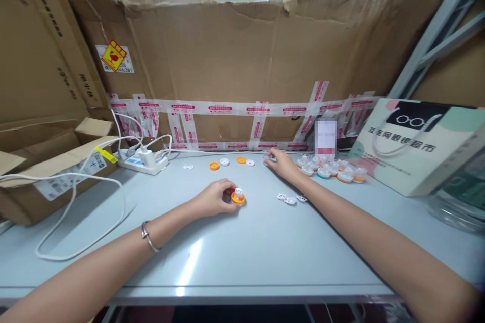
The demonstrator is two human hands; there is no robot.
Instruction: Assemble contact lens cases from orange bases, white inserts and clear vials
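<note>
My left hand (214,198) rests on the grey table and grips a small orange round case (238,197) with a white insert standing in it. My right hand (280,163) reaches to the table's far edge, fingers curled over a small pale part I cannot make out. Just right of it lies a cluster of several finished round cases (333,170) in orange, teal and white. Three small white inserts (291,199) lie between my forearms. Orange and white caps (231,162) sit in a loose row at the back.
A white power strip (142,161) with a plugged charger and looping white cables (76,212) lies at the left. Cardboard boxes (45,171) crowd the left side, a taped cardboard wall (242,70) closes the back, and a printed paper bag (420,146) lies at the right.
</note>
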